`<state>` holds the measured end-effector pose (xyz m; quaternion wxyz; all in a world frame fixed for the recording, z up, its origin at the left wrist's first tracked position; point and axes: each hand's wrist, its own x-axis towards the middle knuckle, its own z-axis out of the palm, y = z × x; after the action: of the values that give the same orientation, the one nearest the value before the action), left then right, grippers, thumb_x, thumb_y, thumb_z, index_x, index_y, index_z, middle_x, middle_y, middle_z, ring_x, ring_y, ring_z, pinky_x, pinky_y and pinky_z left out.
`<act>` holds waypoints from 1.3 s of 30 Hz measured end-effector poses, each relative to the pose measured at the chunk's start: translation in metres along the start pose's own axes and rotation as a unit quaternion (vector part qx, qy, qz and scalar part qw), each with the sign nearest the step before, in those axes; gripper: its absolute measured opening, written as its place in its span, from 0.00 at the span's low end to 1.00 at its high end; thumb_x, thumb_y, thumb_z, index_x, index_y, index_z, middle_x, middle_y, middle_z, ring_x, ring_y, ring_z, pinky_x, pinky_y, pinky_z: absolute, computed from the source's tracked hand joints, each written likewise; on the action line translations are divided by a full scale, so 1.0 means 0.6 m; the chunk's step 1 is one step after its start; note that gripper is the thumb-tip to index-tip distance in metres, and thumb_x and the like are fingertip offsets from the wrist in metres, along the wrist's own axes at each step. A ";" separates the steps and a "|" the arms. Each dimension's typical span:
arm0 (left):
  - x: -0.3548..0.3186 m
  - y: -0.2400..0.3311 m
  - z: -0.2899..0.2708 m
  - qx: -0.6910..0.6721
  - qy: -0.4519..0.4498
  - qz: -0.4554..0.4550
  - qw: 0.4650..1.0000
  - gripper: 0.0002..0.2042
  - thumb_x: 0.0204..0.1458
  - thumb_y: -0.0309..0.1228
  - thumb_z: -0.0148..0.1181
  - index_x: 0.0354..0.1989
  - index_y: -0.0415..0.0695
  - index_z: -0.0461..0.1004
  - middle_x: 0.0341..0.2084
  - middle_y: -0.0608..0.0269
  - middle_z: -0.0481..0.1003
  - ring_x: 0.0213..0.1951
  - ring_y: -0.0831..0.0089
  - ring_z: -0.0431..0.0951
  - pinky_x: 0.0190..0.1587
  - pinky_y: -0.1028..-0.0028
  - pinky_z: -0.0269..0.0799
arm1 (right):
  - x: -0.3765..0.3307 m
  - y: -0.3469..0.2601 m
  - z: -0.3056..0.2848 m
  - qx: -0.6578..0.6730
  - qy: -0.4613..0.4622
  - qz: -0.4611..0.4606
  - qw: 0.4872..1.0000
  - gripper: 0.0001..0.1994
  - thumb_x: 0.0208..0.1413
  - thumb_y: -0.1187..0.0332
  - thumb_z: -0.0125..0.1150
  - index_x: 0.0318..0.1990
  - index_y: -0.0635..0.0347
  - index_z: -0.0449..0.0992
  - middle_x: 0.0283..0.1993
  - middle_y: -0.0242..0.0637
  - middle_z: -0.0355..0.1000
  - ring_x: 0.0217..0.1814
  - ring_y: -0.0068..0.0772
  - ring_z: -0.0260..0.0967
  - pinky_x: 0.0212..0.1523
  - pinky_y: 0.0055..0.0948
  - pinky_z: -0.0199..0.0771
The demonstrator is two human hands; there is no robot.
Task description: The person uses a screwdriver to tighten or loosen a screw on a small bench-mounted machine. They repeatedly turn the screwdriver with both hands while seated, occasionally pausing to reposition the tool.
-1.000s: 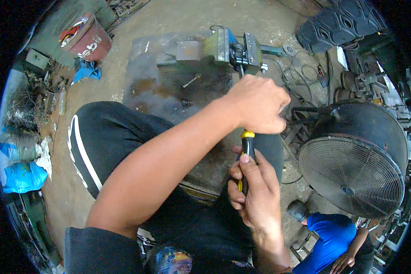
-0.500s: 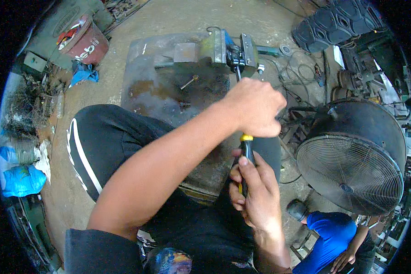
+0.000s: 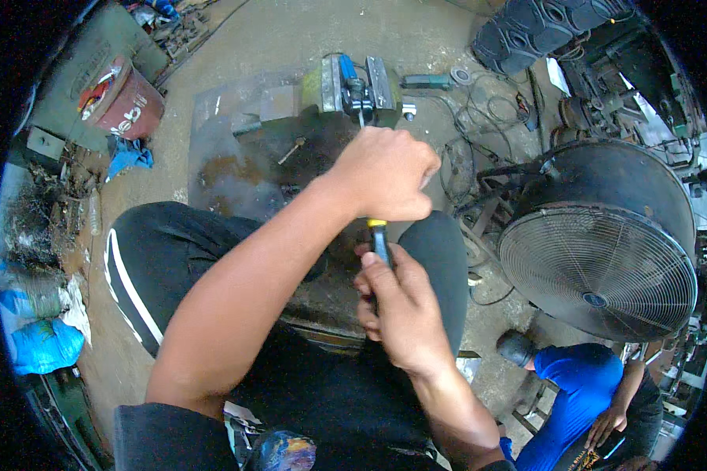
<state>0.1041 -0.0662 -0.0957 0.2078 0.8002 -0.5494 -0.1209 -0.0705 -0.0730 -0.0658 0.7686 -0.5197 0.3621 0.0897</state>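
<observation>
A screwdriver with a black handle [image 3: 380, 243] and a yellow collar lies lengthwise between my hands. My right hand [image 3: 401, 302] is wrapped round the handle, thumb along its top. Farther forward, my left hand [image 3: 389, 174] is closed in a fist over the shank and hides most of it. A thin length of shank [image 3: 361, 116] shows beyond the fist and reaches the dark metal part [image 3: 357, 94] between the jaws of a bench vise [image 3: 381, 82]. Something blue [image 3: 346, 67] is also in the jaws. The contact at the tip is too small to make out.
A bolt [image 3: 292, 149] lies on the metal plate [image 3: 212, 129] under the vise. Right of it are a green power tool [image 3: 427, 81] and loose cables. A large drum fan [image 3: 597, 267] stands at right, near a seated person in blue trousers [image 3: 577, 369]. A red bucket [image 3: 130, 106] stands at left.
The view has shifted, so vise, hands and fan all appear farther left and slightly higher. Both hands keep their hold on the screwdriver. The seated person now shows a phone-like object in hand.
</observation>
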 end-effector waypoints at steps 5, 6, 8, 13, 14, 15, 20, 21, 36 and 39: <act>0.000 0.004 -0.005 0.011 0.012 -0.008 1.000 0.10 0.31 0.37 0.63 0.22 0.46 0.78 0.20 0.51 0.79 0.29 0.48 0.82 0.35 0.54 0.78 | -0.012 -0.005 0.005 0.052 -0.016 -0.020 0.998 0.13 0.71 0.60 0.49 0.51 0.60 0.68 0.31 0.28 0.63 0.16 0.17 0.54 0.13 0.20 0.49; -0.003 0.007 -0.004 -0.003 -0.058 0.008 0.998 0.11 0.31 0.38 0.63 0.22 0.46 0.78 0.20 0.51 0.79 0.29 0.48 0.82 0.35 0.54 0.78 | -0.021 -0.006 0.011 0.053 -0.021 0.024 0.998 0.13 0.71 0.60 0.50 0.51 0.61 0.68 0.31 0.28 0.63 0.16 0.17 0.54 0.13 0.20 0.49; -0.005 0.007 -0.003 -0.014 -0.034 0.013 0.999 0.10 0.32 0.38 0.63 0.22 0.47 0.78 0.21 0.51 0.79 0.29 0.48 0.82 0.34 0.54 0.78 | -0.015 -0.012 0.019 0.061 -0.031 -0.011 0.998 0.13 0.71 0.60 0.49 0.51 0.61 0.68 0.31 0.29 0.63 0.16 0.17 0.54 0.13 0.21 0.49; -0.020 0.003 0.039 -0.077 -0.002 0.008 0.997 0.09 0.35 0.36 0.64 0.22 0.45 0.77 0.21 0.52 0.79 0.30 0.49 0.82 0.35 0.54 0.77 | -0.023 0.021 -0.006 0.097 -0.042 0.016 0.994 0.11 0.71 0.61 0.50 0.48 0.58 0.66 0.30 0.29 0.63 0.15 0.17 0.51 0.12 0.21 0.47; -0.032 0.010 0.060 -0.113 -0.029 0.019 0.993 0.09 0.36 0.36 0.64 0.22 0.45 0.77 0.21 0.53 0.79 0.30 0.49 0.82 0.35 0.54 0.77 | -0.040 0.038 -0.026 0.138 -0.058 0.106 0.983 0.10 0.70 0.61 0.50 0.49 0.58 0.66 0.30 0.29 0.63 0.15 0.16 0.50 0.12 0.21 0.45; -0.046 0.016 0.081 -0.102 -0.085 0.022 0.991 0.09 0.37 0.36 0.65 0.22 0.45 0.76 0.20 0.53 0.78 0.29 0.49 0.82 0.34 0.54 0.77 | -0.041 0.058 -0.042 0.136 -0.049 0.126 0.981 0.10 0.70 0.62 0.50 0.49 0.58 0.66 0.30 0.29 0.63 0.14 0.16 0.50 0.12 0.22 0.44; -0.070 0.050 0.172 -0.129 -0.047 0.073 0.988 0.09 0.39 0.35 0.68 0.23 0.44 0.75 0.19 0.54 0.78 0.26 0.51 0.81 0.32 0.57 0.77 | -0.028 0.189 -0.074 -0.093 0.070 0.018 0.993 0.11 0.67 0.65 0.54 0.50 0.61 0.65 0.30 0.28 0.61 0.19 0.17 0.55 0.15 0.21 0.51; -0.069 0.052 0.172 -0.127 -0.037 0.074 0.988 0.10 0.39 0.35 0.68 0.23 0.44 0.75 0.20 0.54 0.78 0.27 0.51 0.81 0.32 0.57 0.77 | -0.023 0.207 -0.084 -0.059 0.058 0.019 0.996 0.11 0.67 0.65 0.55 0.49 0.61 0.65 0.30 0.29 0.61 0.19 0.18 0.56 0.15 0.21 0.51; -0.091 0.060 0.056 0.087 0.020 -0.282 0.955 0.28 0.46 0.45 0.70 0.52 0.39 0.74 0.39 0.39 0.81 0.45 0.43 0.82 0.50 0.52 0.78 | -0.027 0.213 -0.101 0.138 -0.047 0.045 0.988 0.10 0.64 0.71 0.56 0.48 0.60 0.63 0.33 0.32 0.60 0.22 0.20 0.56 0.17 0.19 0.49; -0.094 0.041 0.054 0.089 0.032 -0.322 0.942 0.42 0.46 0.45 0.71 0.68 0.42 0.60 0.44 0.37 0.80 0.48 0.42 0.81 0.52 0.51 0.77 | -0.026 0.215 -0.110 0.160 -0.058 0.043 0.985 0.10 0.64 0.69 0.58 0.47 0.58 0.63 0.32 0.31 0.60 0.22 0.19 0.57 0.17 0.20 0.50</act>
<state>0.0493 -0.0282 -0.1149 0.1030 0.9531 -0.2636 -0.1069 -0.1789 -0.0691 -0.1635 0.8568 -0.3679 0.3488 0.0937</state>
